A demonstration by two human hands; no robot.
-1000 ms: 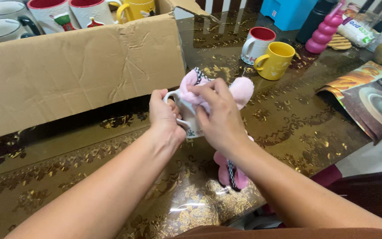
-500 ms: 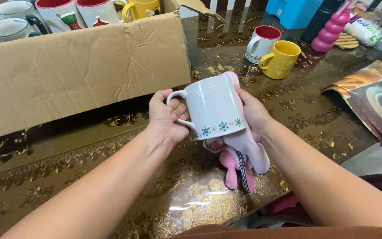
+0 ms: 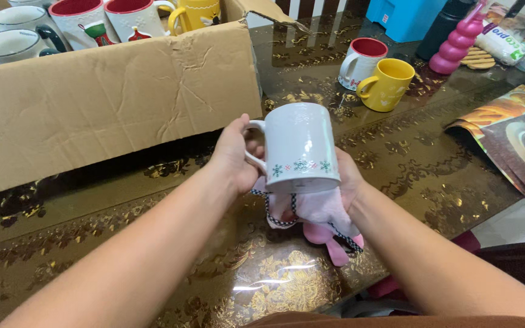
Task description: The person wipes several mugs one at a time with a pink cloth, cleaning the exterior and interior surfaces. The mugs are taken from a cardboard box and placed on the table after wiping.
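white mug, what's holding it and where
The left hand grips the white mug by its handle; the right hand supports it underneath through a pink cloth.

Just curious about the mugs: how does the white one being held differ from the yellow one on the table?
The white mug is held in the air, mouth down, while the yellow mug stands upright on the glossy table. The white mug has a band of small snowflakes; the yellow mug bears a faint pale design. A pink cloth lies under the white mug only. Both have one handle.
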